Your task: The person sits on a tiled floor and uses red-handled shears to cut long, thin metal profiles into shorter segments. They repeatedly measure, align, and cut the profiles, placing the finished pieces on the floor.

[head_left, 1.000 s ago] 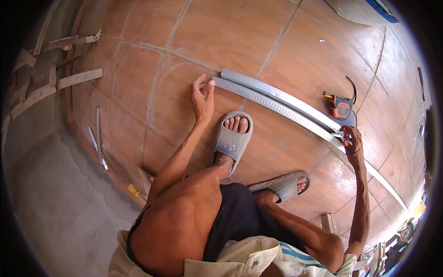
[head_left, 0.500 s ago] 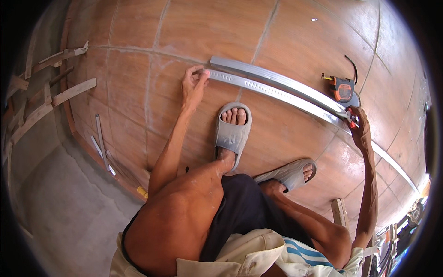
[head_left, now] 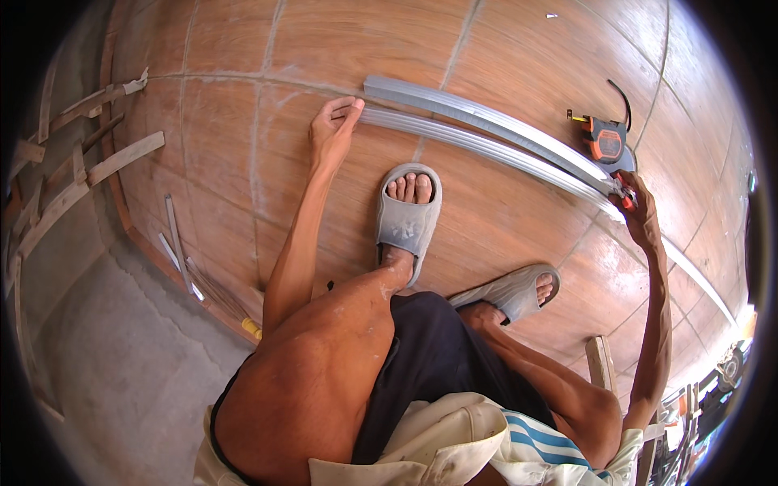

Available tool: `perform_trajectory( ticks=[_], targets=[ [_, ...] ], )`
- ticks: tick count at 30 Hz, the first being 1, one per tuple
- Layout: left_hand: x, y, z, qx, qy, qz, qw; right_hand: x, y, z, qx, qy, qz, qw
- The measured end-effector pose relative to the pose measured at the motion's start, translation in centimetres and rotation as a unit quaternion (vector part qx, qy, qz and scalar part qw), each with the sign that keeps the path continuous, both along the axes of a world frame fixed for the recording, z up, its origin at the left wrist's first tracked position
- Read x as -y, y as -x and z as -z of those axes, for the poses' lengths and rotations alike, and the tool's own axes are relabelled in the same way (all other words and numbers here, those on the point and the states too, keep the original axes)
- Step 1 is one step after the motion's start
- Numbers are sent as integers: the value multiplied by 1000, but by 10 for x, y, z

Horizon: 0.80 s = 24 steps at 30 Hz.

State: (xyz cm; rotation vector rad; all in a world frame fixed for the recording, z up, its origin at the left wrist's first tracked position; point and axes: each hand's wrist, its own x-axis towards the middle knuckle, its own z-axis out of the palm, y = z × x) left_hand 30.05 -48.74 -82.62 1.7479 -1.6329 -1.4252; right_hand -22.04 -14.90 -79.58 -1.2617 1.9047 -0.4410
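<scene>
Two long silver metal profiles lie side by side across the tiled floor. With thumb and fingers my left hand (head_left: 334, 134) pinches the left end of the nearer metal profile (head_left: 454, 132), whose ridged face is up. The farther metal profile (head_left: 462, 104) lies just beyond it, apart at the left and close to it at the right. My right hand (head_left: 639, 212) is closed around red-handled snips (head_left: 625, 193) at the right part of the profiles; the jaws are mostly hidden. An orange and black tape measure (head_left: 604, 139) lies just beyond my right hand, a bit of yellow blade out.
My sandalled feet are planted on the wood-look tiles (head_left: 219, 162) near the profiles. Wooden slats (head_left: 126, 158) stick in from the left, with thin metal pieces (head_left: 178, 243) by the floor's edge. A wood block (head_left: 600, 364) stands by my right knee.
The nearer profile has turned over lengthwise: its slotted face was up, now ridges show. Both hands have kept their hold, and the whole scene sits slightly higher in view.
</scene>
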Motion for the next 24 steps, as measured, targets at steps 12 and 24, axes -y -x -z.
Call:
perform_trajectory(
  ticks=[12, 24],
  targets=[
    [5, -9, -11, 110, 307, 309, 893, 3, 4, -6, -3, -28, 14, 1000],
    [19, 1, -13, 115, 145, 137, 973, -4, -3, 2, -54, 68, -4, 996]
  ],
)
